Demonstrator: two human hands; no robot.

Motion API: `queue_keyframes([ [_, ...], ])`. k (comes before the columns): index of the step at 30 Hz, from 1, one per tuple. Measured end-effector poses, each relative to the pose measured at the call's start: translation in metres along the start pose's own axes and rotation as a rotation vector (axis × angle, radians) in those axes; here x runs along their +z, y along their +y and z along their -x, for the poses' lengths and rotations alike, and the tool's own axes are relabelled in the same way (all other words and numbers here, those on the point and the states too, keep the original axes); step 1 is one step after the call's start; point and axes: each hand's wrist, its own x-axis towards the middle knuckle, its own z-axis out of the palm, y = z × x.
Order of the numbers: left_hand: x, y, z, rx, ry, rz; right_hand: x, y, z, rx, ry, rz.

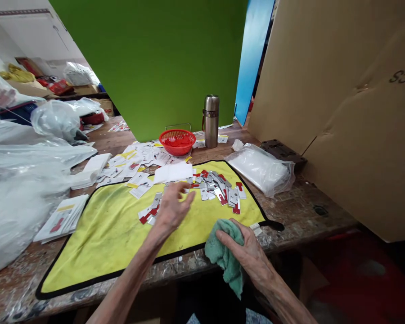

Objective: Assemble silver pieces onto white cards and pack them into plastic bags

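Green cloth [222, 252] is gripped in the right hand [253, 254] at the table's [300, 202] front edge. Left hand [173, 204] is held over the yellow mat [111, 229], fingers parted, loosely curled. Red-and-silver pieces [219, 189] are heaped to its right; a smaller group [156, 199] is partly hidden by it at left.

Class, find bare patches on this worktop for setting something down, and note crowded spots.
Free: the yellow mat left of the smaller plate pile; the table between the mat's right corner and the cardboard. Crowded: the larger plate pile and paper cards behind the mat.
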Motion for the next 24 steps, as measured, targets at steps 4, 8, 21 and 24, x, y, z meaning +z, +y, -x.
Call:
queue_keyframes([
  [4, 0.074, 0.035, -0.015, 0.207, -0.309, -0.228, -0.003, 0.004, 0.006, 0.043, -0.009, -0.014],
  [8, 0.122, 0.051, -0.027, 0.252, -0.387, -0.429, -0.009, 0.002, 0.013, 0.087, 0.003, -0.03],
  [21, 0.093, 0.038, -0.039, -0.039, -0.344, 0.188, -0.035, -0.01, -0.001, 0.108, 0.136, -0.098],
  [24, 0.073, 0.037, -0.025, -0.187, -0.415, 0.382, -0.036, -0.024, -0.026, -0.157, 0.354, 0.171],
])
